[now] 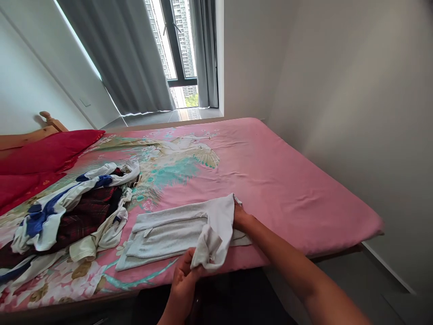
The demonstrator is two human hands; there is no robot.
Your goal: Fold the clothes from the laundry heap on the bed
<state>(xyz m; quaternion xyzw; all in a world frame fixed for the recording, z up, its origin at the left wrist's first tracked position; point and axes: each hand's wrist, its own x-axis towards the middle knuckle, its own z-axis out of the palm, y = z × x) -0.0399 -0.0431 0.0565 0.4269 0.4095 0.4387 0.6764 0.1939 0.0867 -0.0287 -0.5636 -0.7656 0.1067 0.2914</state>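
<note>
A light grey top [179, 234] lies partly folded near the front edge of the bed, a small white label showing on its left part. My left hand [184, 275] pinches a bunched, sleeve-like end of it, just over the bed's edge. At the top's right end, my right hand [241, 216] reaches in under a raised flap of the fabric. Cloth hides most of the right fingers, so their grip cannot be made out.
On the left lies a heap of clothes [91, 205], white, blue and dark red plaid. Red pillows [50, 151] rest by the wooden headboard [30, 135]. A pink flowered sheet [287, 189] covers the bed. Grey curtains [118, 54] flank the window; a wall [355, 90] stands on the right.
</note>
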